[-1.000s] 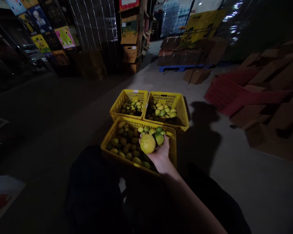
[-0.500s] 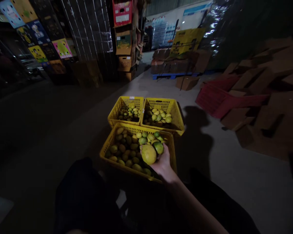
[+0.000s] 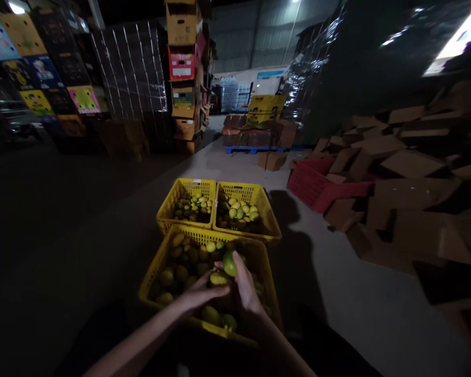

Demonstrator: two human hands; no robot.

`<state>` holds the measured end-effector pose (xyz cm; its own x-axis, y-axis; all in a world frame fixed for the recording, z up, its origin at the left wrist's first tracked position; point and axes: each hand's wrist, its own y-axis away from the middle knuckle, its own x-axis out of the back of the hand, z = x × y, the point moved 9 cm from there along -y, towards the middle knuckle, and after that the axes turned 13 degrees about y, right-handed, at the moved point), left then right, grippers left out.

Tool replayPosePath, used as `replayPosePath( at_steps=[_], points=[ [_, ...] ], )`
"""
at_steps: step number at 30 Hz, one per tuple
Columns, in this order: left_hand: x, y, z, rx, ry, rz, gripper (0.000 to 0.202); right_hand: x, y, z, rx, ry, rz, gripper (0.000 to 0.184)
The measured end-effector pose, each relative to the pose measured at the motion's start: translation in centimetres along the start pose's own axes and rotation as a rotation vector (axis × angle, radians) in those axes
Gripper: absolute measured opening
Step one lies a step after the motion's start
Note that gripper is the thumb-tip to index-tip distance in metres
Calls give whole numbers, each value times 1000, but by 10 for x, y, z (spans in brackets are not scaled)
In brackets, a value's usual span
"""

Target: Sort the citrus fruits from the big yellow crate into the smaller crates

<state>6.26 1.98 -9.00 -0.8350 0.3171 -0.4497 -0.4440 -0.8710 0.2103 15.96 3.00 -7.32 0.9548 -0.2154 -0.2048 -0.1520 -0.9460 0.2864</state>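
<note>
Both hands are close together above the near yellow crate (image 3: 149, 272), which is filled with yellow and green lemons. My left hand (image 3: 204, 292) is closed around a yellowish lemon (image 3: 219, 278), its thumb lying along the near side. In my right hand (image 3: 246, 285) is a green lemon (image 3: 230, 264), with the thumb on its right side. The fingers of the right hand are mostly hidden behind the fruit. Below the hands, more lemons (image 3: 211, 315) lie in shadow in the crate.
Behind the near crate stand a left yellow crate (image 3: 167, 209) and a right yellow crate (image 3: 272, 214), each holding lemons. Flattened cardboard boxes (image 3: 408, 193) and a red crate (image 3: 310, 183) are heaped on the right. Farther back are stacked cartons (image 3: 183, 99) and a blue pallet (image 3: 255, 150).
My left hand has come into view and holds a yellowish lemon. My right hand, which held a yellow and a green lemon, has turned and shows the green one. The view has tilted up.
</note>
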Motion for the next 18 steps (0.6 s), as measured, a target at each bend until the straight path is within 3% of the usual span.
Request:
replayPosePath(
  at_steps=[4,7,10,13,18],
  points=[
    [17,9,18,-9,45,111,55,24,-4,-60,365,311,231,38],
    [26,8,56,-216,-62,156,54,24,-5,-85,496,390,195,46],
    [30,12,95,-513,-279,182,57,7,-4,-88,584,447,41,54],
    [30,21,120,-737,-472,212,59,-7,0,-81,668,550,-24,50],
    [17,31,134,-886,-624,146,59,-14,2,-75,717,571,-52,48]
  ],
)
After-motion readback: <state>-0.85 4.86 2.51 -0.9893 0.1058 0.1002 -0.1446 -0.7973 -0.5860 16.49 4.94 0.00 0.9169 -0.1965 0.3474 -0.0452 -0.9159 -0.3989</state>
